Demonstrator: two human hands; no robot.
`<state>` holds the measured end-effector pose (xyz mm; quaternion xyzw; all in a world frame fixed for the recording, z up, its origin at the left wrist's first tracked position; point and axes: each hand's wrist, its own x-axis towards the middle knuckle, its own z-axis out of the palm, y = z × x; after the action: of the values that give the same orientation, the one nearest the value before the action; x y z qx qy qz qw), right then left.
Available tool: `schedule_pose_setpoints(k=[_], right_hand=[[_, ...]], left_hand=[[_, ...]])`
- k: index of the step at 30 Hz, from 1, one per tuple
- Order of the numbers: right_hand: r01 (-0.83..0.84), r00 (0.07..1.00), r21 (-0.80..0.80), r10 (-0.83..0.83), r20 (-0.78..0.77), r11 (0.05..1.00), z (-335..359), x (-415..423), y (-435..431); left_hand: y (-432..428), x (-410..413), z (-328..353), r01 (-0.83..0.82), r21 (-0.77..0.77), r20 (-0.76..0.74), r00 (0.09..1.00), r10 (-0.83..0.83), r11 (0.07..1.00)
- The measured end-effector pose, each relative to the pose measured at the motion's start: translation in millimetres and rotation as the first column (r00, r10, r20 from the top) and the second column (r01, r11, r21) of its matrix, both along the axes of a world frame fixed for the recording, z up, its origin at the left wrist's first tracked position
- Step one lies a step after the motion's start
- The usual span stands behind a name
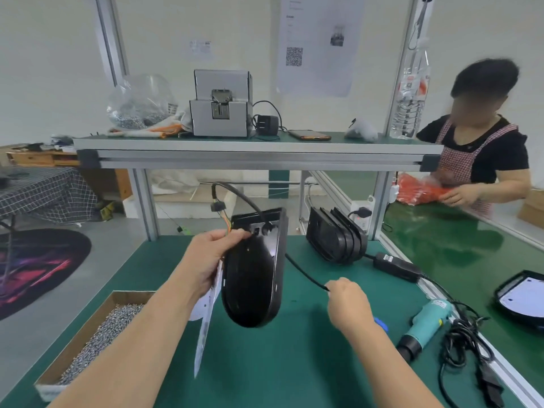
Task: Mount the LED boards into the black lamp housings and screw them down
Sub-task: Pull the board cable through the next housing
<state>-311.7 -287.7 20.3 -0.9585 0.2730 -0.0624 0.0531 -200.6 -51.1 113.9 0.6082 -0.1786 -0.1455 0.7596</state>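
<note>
White wall (59, 69) behind, paper sheets (319, 42) hanging, soft even light. Aluminium posts (110, 39) carry a shelf (256, 150) over the green worktop (265, 366). Off left: grey floor (103, 260), a dark oval rug (35, 269), a table (44, 192) under checked cloth.

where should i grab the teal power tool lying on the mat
Take the teal power tool around its teal body, coming from above on its left, the right hand's side. It lies flat, black nose toward the person, and its cord is bundled on the right.
</note>
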Motion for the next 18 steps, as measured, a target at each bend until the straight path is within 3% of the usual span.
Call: schedule_pose_setpoints(k=[4, 6, 7, 8, 10, 12, 14, 15, 18], right_hand=[[0.014, 0.994, 0.062, -0.008, -0.109, 0.998, -5.5, 2.4, -2.2], [0.006, 1.000, 0.169, -0.005, -0.004, 0.986, 8.5, 2.7, 1.9], [-0.023, 0.986, 0.266, -0.022, 0.165, 0.964, 21.0, 2.3, 6.4], [-0.082, 0.923, 0.337, -0.056, 0.382, 0.938, 38.2, 1.7, 13.6], [-0.229, 0.652, 0.275, -0.063, 0.756, 0.934, 79.5, 0.0, 36.5], [-0.370, 0.432, 0.070, 0.105, 0.896, 0.927, 120.5, -2.3, 66.3], [-0.520, 0.334, -0.172, 0.384, 0.861, 0.837, 151.7, -3.9, 97.7], [-0.572, 0.348, -0.251, 0.508, 0.788, 0.781, 163.5, -3.1, 110.6], [-0.530, 0.579, -0.476, 0.710, 0.401, 0.701, 180.3, 8.9, 127.9]], left_hand=[[5.0, 6.6, -3.2, -0.185, 0.170, 0.139, 0.977, 0.163, 0.968], [5.2, 7.5, -8.6, -0.246, 0.312, 0.261, 0.951, 0.166, 0.918], [4.1, 7.7, -10.7, -0.269, 0.370, 0.298, 0.941, 0.161, 0.889], [2.7, 7.7, -12.7, -0.297, 0.420, 0.335, 0.929, 0.158, 0.857], [-1.8, 5.5, -15.1, -0.365, 0.478, 0.413, 0.896, 0.162, 0.799], [-9.9, 4.1, -16.0, -0.426, 0.508, 0.471, 0.865, 0.173, 0.749], [-22.0, 1.9, -15.1, -0.477, 0.536, 0.511, 0.840, 0.182, 0.697], [-28.1, -0.5, -13.7, -0.506, 0.560, 0.542, 0.823, 0.172, 0.655], [-36.9, -5.7, -8.5, -0.567, 0.587, 0.602, 0.783, 0.158, 0.577]])
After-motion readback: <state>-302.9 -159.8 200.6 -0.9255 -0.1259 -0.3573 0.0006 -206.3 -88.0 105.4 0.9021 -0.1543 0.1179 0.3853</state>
